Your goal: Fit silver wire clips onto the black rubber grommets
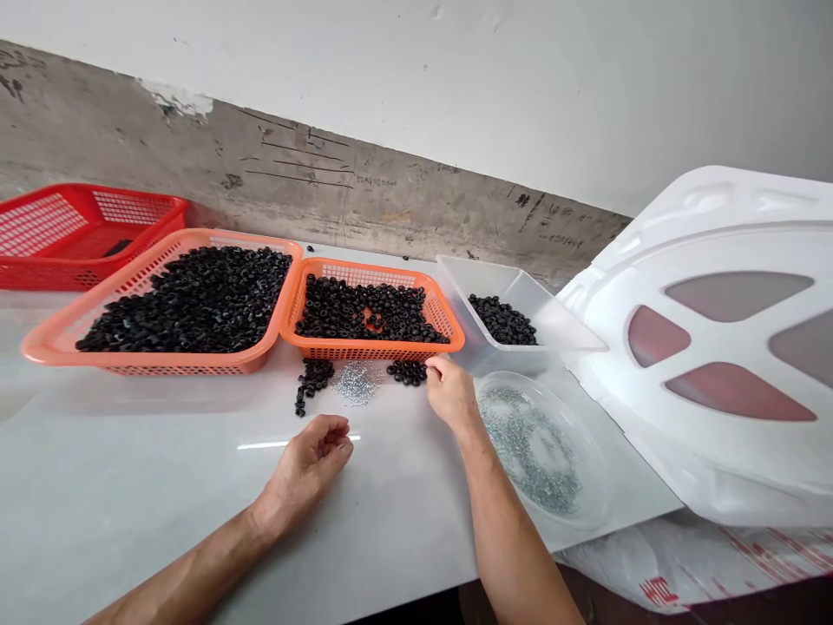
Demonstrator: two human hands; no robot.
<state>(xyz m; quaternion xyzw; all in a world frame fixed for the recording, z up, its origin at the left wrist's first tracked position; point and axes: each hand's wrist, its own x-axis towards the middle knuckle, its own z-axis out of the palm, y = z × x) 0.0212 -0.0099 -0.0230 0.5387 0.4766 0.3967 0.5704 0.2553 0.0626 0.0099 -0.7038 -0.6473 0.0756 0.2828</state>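
Right hand (pixel 450 392) at the black rings (pixel 315 380), left hand (pixel 304 460) curled over the white table (pixel 130 451).
Fingertips (pixel 435 363) drawn together at the front edge of the small orange basket (pixel 442 343), just beside a loose heap of rings — gripping one or not, I can't tell. The left fingers hang half-curled, nothing visible in them. Silver screws (pixel 355 384) sit in a small pile between the heaps of rings — more cover a clear plate (pixel 540 447) by the right wrist.

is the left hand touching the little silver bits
Apart. The head view shows a plain gap between the left hand and the little silver bits, which lie farther up the table.
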